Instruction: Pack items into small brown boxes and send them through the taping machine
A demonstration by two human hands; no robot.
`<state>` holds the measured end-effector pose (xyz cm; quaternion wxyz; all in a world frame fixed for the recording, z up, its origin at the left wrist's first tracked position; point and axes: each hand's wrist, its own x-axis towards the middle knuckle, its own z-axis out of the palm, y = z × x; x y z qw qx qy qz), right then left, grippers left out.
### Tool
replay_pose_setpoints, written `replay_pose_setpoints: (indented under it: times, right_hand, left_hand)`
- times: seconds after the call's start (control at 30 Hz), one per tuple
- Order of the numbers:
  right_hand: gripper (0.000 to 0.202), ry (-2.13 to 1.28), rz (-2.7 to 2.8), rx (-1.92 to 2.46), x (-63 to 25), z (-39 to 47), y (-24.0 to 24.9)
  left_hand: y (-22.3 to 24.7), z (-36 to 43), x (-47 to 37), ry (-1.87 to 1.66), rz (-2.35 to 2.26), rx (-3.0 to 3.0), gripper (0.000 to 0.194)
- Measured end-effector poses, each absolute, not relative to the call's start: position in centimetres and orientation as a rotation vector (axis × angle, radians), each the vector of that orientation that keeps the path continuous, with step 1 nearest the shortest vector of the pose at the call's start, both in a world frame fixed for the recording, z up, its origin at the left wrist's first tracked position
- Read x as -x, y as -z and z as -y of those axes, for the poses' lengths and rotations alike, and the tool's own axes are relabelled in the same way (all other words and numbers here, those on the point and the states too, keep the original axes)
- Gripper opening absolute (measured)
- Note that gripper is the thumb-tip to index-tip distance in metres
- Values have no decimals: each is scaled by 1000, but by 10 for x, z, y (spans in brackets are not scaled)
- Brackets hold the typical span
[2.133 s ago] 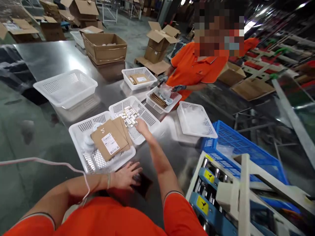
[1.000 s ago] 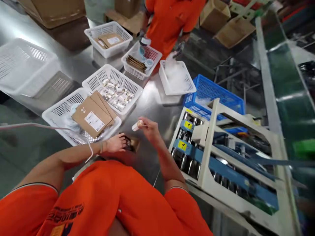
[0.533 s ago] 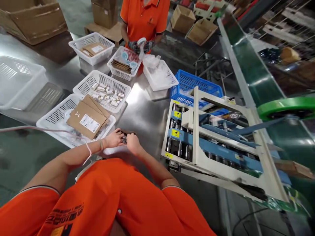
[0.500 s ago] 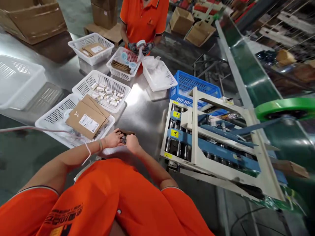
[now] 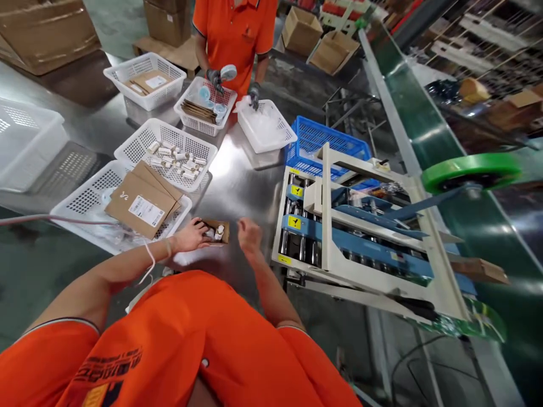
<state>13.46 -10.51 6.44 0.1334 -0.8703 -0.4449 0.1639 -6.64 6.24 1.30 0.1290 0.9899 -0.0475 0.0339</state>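
Note:
A small cardboard box [image 5: 226, 232] lies open on the metal table in front of me, with a white roll-shaped piece [image 5: 219, 232] and some clear wrapping inside. My left hand [image 5: 192, 234] grips the box at its left end, its fingers bent over the edge. To the right of the box, and apart from it, my right hand [image 5: 250, 234] is raised with its fingers curled together; whether anything small is in them is hidden. Left of the box, flat cardboard mailers [image 5: 134, 202] with a white label rest on a white basket [image 5: 80, 198].
A white basket [image 5: 123, 148] of small white rolls stands behind. Across the table [image 5: 237, 192], a co-worker in an orange shirt [image 5: 235, 34] wears gloves beside more baskets. At right stand a roller machine [image 5: 326, 237], a blue crate [image 5: 335, 141] and a green conveyor belt [image 5: 416, 118].
My right hand has left the box and moved right, so the box's open inside shows. My left hand stays on it. The co-worker's hands have moved apart, one lifting a round white item.

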Motion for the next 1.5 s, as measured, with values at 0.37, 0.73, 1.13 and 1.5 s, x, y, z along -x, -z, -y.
replay_pose_setpoints:
  times: [0.37,0.73,1.13,1.5]
  right_hand:
    - [20,-883,1371,2157,-172,105,-20]
    - [22,-676,1813,2207,-160,161,-8]
    - [64,-288,1822,2303,-187,133,15]
    - [105,-500,1762,2405,-171,175,44]
  left_hand:
    - [-9,-48,-1,-63,195,-2646,22]
    - [7,-83,15,-68,-474,-1791,59]
    - [-28,-99,0,92,-488,-1965,80]
    - [4,-7,25,364,-610,-2722,120]
